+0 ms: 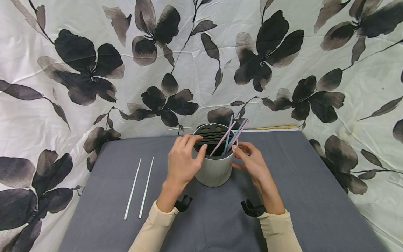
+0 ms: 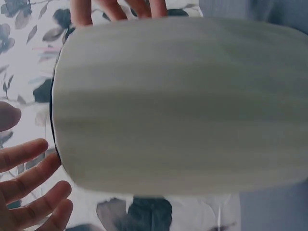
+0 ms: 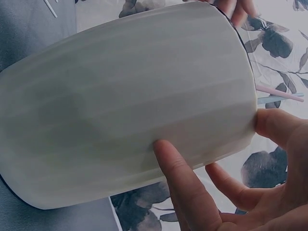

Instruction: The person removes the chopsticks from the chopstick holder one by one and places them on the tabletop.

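Head view: from above person's side of worktop [image 1: 318, 189], facing forward and down; widest, farthest off, spans left hand [image 1: 184, 161], right hand [image 1: 252, 164], utensil holder [image 1: 214, 171], floral cloth [image 1: 189, 66] beyond. Left wrist view: close up, holder wall filling most of frame, rim toward left. Right wrist view: equally close, rim toward right. Wrist views share holder wall, fingers [image 3: 185, 185], cloth. Head and right wrist share straws [image 3: 280, 92].
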Demonstrator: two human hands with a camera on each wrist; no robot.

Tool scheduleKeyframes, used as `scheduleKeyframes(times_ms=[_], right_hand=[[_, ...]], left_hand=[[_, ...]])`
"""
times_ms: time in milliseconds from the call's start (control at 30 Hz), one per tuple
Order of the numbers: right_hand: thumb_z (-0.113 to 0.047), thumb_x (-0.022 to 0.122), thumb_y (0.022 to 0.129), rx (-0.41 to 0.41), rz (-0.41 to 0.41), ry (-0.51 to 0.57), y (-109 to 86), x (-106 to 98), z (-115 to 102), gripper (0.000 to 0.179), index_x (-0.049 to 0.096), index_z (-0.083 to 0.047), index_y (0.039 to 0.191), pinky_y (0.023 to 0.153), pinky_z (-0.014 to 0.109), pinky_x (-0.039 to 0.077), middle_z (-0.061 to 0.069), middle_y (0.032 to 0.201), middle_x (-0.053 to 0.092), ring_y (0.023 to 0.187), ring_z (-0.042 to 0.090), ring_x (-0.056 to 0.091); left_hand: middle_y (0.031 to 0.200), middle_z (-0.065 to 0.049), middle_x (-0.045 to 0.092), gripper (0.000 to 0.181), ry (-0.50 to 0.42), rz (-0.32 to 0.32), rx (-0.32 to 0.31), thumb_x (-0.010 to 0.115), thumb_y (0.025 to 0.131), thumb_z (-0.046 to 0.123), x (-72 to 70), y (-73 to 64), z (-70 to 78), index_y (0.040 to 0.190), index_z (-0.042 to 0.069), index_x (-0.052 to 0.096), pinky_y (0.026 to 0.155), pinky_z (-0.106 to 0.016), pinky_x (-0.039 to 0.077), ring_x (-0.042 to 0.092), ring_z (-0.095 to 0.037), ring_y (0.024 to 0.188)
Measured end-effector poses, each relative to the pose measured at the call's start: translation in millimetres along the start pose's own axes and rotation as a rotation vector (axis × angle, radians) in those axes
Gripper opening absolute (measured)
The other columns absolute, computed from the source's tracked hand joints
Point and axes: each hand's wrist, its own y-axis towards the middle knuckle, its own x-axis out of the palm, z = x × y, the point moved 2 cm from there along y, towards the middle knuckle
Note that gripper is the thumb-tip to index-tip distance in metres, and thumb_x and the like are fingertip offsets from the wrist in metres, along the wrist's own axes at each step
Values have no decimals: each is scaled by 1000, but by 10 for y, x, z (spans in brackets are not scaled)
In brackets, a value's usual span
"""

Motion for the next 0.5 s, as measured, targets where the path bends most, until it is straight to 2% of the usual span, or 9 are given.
scheduleKeyframes(times_ms=[167, 300, 500], right_hand=[[-41, 66, 103, 7, 4, -1, 4, 1, 7, 68, 40, -6, 155, 89, 41, 64, 22, 152, 43, 137, 41, 50], [-41, 65, 103, 0, -4, -2, 3, 2, -1, 68, 40, -6, 156, 89, 39, 64, 22, 153, 41, 137, 41, 50], [-42, 64, 104, -10, -15, -9, -2, 6, -16, 69, 39, -6, 156, 93, 44, 62, 23, 155, 41, 137, 41, 50]], left_hand=[[108, 0, 72, 21, -20, -37, 42, 73, 98, 32, 117, 92, 143, 113, 17, 76, 87, -42, 59, 66, -22, 104], [107, 2, 71, 22, -24, -76, 67, 76, 96, 33, 217, 163, 231, 112, 18, 76, 81, -39, 59, 65, -20, 100], [105, 4, 70, 25, 85, -143, 65, 78, 95, 38, 354, 228, 280, 113, 21, 76, 80, -37, 56, 63, -20, 97]])
